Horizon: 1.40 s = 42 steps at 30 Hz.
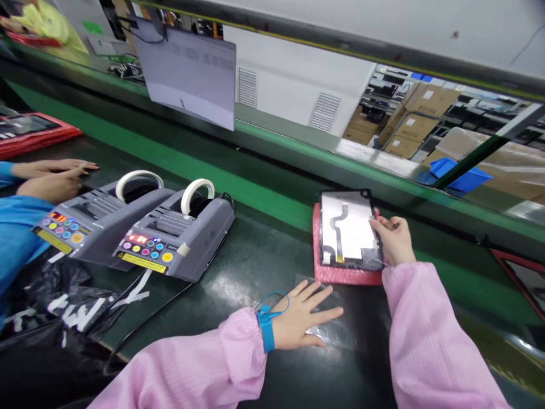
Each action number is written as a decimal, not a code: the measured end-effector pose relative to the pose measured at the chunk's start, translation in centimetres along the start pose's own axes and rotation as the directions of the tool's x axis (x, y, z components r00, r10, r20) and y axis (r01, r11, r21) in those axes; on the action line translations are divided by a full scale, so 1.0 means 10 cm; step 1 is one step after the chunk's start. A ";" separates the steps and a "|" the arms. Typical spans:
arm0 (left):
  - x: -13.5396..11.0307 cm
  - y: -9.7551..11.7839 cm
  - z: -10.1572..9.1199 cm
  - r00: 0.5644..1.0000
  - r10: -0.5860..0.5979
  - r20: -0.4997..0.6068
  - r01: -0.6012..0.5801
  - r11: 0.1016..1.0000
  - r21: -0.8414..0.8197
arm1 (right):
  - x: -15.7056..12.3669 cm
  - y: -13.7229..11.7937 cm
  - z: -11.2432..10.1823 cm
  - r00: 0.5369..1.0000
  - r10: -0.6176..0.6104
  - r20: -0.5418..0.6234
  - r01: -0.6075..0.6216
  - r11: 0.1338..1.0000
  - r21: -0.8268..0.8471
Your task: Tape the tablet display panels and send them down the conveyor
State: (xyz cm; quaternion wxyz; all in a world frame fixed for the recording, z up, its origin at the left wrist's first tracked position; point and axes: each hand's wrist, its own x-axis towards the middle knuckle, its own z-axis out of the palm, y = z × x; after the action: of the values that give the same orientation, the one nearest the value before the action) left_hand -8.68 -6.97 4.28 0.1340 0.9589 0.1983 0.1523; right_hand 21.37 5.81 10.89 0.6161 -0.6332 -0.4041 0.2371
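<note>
My left hand [300, 315] lies palm down on the dark green bench, fingers spread, with a blue wrist strap [266, 329] at the cuff. Under and beside it shows a clear plastic film [340, 324]. Further back to the right, my right hand [395, 238] pinches the right edge of a flat display panel [353, 227], white-backed in a black frame with a dark flex cable [339, 230]. Beneath the panel is a pink bubble-wrap sheet [349, 277], its front and left edges exposed.
Two grey tape dispensers [183, 244] with white tape rolls stand at left, beside a co-worker's hands [51, 177]. Black plastic with tape scraps [68, 309] lies in front of them. A monitor [187, 74] hangs behind the bench; a red-framed panel [525, 278] is far right.
</note>
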 end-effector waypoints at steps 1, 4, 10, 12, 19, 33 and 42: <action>-0.01 0.00 -0.01 1.000 0.002 0.016 -0.002 1.000 -0.009 | 0.16 -0.01 0.02 0.999 -0.011 -0.043 0.011 1.000 -0.004; -0.03 0.01 -0.05 0.999 -0.006 0.050 0.008 0.999 -0.031 | 0.49 0.02 0.01 0.993 -0.006 -0.122 0.001 0.999 -0.047; -0.05 -0.01 -0.13 0.998 0.001 0.064 0.001 0.999 -0.036 | 0.42 0.14 -0.32 0.992 0.037 -0.123 -0.045 0.997 -0.062; -0.05 -0.02 -0.12 0.998 0.002 0.058 0.000 0.999 -0.034 | 0.19 0.16 -0.53 0.995 0.070 -0.073 -0.073 0.997 -0.031; 0.07 0.17 -0.07 0.998 -0.059 0.012 0.059 0.998 -0.004 | -1.09 0.19 -1.36 0.974 0.191 0.122 -0.205 0.973 0.111; 0.61 0.91 0.34 0.976 0.218 0.017 -0.217 0.975 -0.048 | -1.91 0.25 -1.76 0.978 0.196 -0.066 -0.204 0.969 -0.138; 0.65 0.94 0.32 0.980 0.193 0.044 -0.191 0.980 -0.049 | -1.82 0.22 -1.68 0.977 0.215 -0.012 -0.213 0.959 -0.185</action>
State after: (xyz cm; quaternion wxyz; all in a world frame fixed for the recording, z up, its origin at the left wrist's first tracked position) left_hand 1.31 -13.23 5.84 0.1450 0.9737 0.0979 0.1456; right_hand 25.01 -18.51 7.32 0.5236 -0.7267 -0.3563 0.2662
